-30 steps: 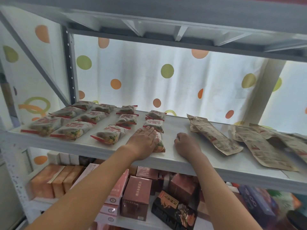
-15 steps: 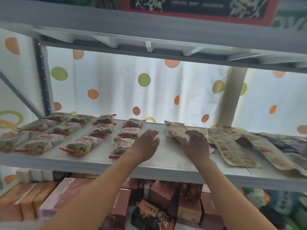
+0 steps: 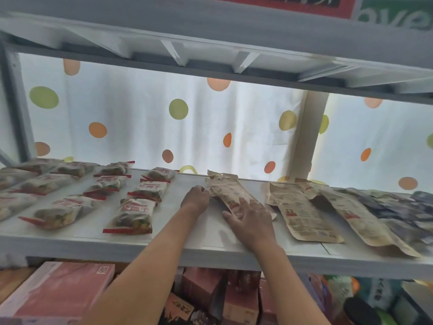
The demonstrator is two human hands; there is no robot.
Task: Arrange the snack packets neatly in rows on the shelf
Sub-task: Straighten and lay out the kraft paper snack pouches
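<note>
Small clear snack packets [image 3: 133, 215] with red edges lie in rows on the left half of the white shelf [image 3: 187, 240]. Right of them a long brown paper packet [image 3: 228, 191] lies slanted. My left hand [image 3: 195, 199] is at that packet's upper left edge, its fingers curled onto it. My right hand [image 3: 248, 216] lies on the packet's near end, fingers spread and flat. Two more brown packets [image 3: 304, 214] lie askew further right, partly overlapping.
Dark bluish packets [image 3: 403, 212] are piled at the far right of the shelf. The shelf above [image 3: 210, 26] hangs low overhead. A white upright [image 3: 307, 137] stands behind. Pink and brown boxes [image 3: 58, 289] fill the shelf below.
Both hands left the small packets and moved right onto the long brown packet. My left hand went from spread open to curled at the packet's edge. The view shifted right.
</note>
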